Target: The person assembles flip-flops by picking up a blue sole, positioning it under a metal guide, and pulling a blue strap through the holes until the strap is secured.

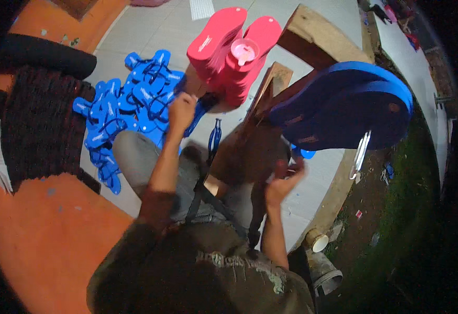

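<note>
Plainly, white lettering [174,77] on blue sandals [142,93]

Pale floor [150,31] beside orange surface [56,235]

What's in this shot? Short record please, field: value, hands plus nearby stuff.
left hand: curled, beside dark blue straps; grip unclear
right hand: half-curled, blurred; grip unclear
blue flip-flops: loose pile, left of left hand
pink soles: tall stacks, beyond left hand
pink container: at the pink soles
blue soles: large in view, right side
wooden block: beyond blue soles
</note>
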`<state>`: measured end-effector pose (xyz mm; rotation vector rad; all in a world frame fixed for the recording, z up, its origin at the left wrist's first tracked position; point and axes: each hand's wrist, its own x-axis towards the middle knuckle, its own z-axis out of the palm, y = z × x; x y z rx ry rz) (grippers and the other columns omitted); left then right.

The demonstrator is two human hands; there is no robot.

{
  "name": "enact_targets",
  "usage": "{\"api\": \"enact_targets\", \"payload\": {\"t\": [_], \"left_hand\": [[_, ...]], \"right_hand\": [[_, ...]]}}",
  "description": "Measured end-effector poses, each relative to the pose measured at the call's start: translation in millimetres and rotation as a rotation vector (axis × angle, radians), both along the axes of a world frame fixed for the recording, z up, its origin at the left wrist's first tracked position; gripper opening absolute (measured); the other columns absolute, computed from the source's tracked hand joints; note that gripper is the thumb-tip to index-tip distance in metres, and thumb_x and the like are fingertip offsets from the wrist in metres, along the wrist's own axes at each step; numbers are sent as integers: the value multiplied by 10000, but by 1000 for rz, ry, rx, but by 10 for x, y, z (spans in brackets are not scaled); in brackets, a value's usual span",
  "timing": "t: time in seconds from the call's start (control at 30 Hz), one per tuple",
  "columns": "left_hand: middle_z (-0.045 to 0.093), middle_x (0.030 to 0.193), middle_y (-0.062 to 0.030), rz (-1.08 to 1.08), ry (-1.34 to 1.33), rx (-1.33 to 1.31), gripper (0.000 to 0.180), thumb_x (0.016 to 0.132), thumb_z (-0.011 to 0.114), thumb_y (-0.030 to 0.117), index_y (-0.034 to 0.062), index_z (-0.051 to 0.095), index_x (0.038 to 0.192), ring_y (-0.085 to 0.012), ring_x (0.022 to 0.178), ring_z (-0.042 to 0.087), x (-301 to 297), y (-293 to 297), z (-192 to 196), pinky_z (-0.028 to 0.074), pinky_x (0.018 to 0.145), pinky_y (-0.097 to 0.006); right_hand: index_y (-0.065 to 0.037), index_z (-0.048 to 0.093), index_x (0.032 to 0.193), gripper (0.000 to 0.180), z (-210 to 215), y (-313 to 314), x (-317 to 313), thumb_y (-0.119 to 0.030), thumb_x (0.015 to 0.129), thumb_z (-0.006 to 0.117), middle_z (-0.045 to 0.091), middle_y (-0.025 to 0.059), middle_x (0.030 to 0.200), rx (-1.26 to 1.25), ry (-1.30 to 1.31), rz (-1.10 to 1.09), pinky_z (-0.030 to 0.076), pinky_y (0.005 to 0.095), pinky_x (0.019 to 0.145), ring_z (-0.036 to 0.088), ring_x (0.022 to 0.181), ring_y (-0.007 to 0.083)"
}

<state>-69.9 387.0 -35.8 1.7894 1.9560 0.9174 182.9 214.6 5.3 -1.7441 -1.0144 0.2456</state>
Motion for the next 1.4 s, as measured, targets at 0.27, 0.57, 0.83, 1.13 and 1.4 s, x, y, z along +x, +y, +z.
{"api": "enact_targets", "payload": {"t": [0.27,0.57,0.83,1.13,1.4], "left_hand": [[560,822,-207,-91,370,-435,394,684,660,281,43,491,948,-365,846,565,473,-437,-2099,468,721,-428],[558,836,-210,-231,-213,-13,290,687,569,56,23,463,955,-405,823,536,596,-492,33,447,668,-414],[526,992,-75,-456,-985,-210,397,764,608,77,35,455,1128,-168,980,508,636,-1271,733,417,809,-275],[560,634,-42,-332,-240,427,298,886,480,238,18,568,706,-114,515,426,730,-1097,532,363,471,-302],[561,697,-163,-354,-146,143,308,824,482,303,30,551,947,-343,686,547,800,-798,-1087,404,642,-454]], "right_hand": [[-13,589,898,233,-53,70,-112,-214,788,629,495,24,668,-174,126,139,355,231,530,421,575,102],[-29,598,946,271,338,236,-586,-260,806,608,606,100,829,-63,321,347,449,294,701,571,749,181],[-43,597,1005,230,272,309,-582,-173,815,592,610,121,939,-121,416,573,453,310,736,587,835,202],[-12,611,863,238,659,-126,-401,-224,865,503,614,123,746,-497,340,655,443,303,620,569,683,185],[-90,461,724,265,1262,-578,34,-260,917,395,331,-33,539,-17,1272,605,222,215,357,280,408,62]]}}
